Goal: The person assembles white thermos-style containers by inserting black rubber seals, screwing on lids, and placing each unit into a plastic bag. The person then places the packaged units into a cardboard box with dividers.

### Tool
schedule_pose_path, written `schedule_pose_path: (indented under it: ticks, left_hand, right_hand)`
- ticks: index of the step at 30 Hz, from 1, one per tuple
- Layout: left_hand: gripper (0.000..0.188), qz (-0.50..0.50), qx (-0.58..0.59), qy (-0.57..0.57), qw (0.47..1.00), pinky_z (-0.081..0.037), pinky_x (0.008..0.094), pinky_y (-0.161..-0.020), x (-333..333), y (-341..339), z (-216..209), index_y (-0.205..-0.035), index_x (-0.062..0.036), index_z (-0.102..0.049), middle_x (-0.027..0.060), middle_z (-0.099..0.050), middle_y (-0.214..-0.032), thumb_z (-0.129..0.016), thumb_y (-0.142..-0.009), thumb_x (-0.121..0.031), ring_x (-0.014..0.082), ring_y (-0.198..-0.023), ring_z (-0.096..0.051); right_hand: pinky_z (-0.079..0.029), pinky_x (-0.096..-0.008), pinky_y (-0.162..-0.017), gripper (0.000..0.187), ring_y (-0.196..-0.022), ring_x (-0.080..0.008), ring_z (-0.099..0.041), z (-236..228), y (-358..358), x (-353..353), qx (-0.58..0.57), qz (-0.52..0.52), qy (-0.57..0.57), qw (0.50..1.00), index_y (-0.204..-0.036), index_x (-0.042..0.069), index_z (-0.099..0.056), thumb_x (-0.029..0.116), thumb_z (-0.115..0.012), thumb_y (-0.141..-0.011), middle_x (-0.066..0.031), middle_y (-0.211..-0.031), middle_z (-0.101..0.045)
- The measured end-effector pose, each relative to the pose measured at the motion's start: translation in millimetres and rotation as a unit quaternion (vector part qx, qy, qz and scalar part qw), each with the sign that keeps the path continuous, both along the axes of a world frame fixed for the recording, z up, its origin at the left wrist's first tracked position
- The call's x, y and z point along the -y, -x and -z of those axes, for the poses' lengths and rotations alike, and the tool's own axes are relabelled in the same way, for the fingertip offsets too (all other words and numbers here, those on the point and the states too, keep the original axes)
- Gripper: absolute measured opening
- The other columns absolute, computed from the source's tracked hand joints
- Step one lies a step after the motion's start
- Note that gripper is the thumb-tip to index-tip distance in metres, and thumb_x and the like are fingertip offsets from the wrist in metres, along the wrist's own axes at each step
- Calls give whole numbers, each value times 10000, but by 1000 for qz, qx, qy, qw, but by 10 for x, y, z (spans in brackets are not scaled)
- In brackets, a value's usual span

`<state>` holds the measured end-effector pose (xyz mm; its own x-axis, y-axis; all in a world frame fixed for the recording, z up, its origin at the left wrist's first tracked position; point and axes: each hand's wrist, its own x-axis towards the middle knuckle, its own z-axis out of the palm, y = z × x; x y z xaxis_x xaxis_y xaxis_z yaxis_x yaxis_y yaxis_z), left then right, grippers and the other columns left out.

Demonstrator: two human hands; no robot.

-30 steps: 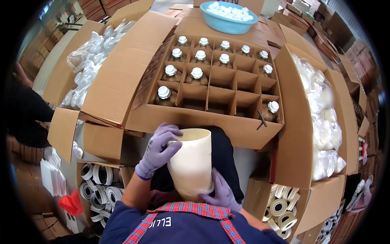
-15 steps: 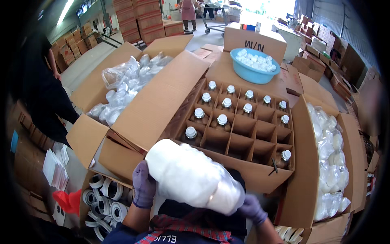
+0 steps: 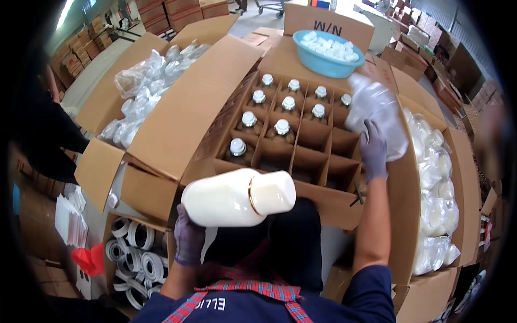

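My left hand [image 3: 188, 238], in a grey-purple glove, is closed around the base end of a glossy white bottle [image 3: 221, 200]. The bottle lies tilted across my lap, its white cap pointing right and a gold ring at the neck. Away to the right, my gloved right hand [image 3: 374, 153] grips a clear plastic bag [image 3: 383, 110], which looks limp and somewhat blurred. Beneath the bag stands a divided carton [image 3: 318, 202], part of its right side hidden by the bag and my arm. Several white-capped bottles [image 3: 282, 128] stand upright in its cells; some cells hold none.
A blue basin [image 3: 329, 65] of small white caps sits beyond the carton. Left, an open carton [image 3: 188, 113] holds clear bags; right, another carton [image 3: 406, 226] holds bagged white items. White rings [image 3: 153, 266] fill a box at lower left. A person [image 3: 46, 124] stands at far left.
The clear bag has come off the white bottle, baring its cap and gold ring. My right hand has carried the bag up and right. The whole view has shifted slightly.
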<state>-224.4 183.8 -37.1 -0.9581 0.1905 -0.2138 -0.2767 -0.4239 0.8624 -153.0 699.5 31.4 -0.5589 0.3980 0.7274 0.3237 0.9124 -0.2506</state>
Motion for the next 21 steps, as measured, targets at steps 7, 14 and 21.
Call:
schedule_pose_path:
  ticks: [7, 14, 21]
  left_hand:
    - [513, -25, -123, 152, 980, -495, 321, -916, -1, 31, 52, -1186, -11, -616, 109, -673, -1132, -348, -1099, -439, 176, -1032, -631]
    - [371, -77, -183, 212, 957, -489, 291, -683, 384, 193, -327, -801, -11, -590, 88, -647, -813, -428, -1049, -233, 146, -748, -604]
    - [401, 366, -606, 203, 676, -445, 383, -597, -862, 226, -530, -603, -109, -534, 51, -540, -616, -862, -710, -312, 275, -591, -585]
  right_hand:
    - [-468, -437, -1054, 749, -1244, -396, -562, -89, -439, 2327, 63, -355, 426, 830, -1384, 22, -501, 187, -820, -726, -222, -1305, -534]
    - [-529, -508, -939, 797, -1131, -448, -566, -690, -244, 1503, 71, -214, 65, 972, -1378, 184, -565, 236, -872, -644, -212, -1284, -519]
    - [-497, -479, -990, 948, -1138, -441, -593, 291, 369, 676, 325, 127, -17, 937, -1526, 182, -378, 490, -804, -737, -230, -1308, -520]
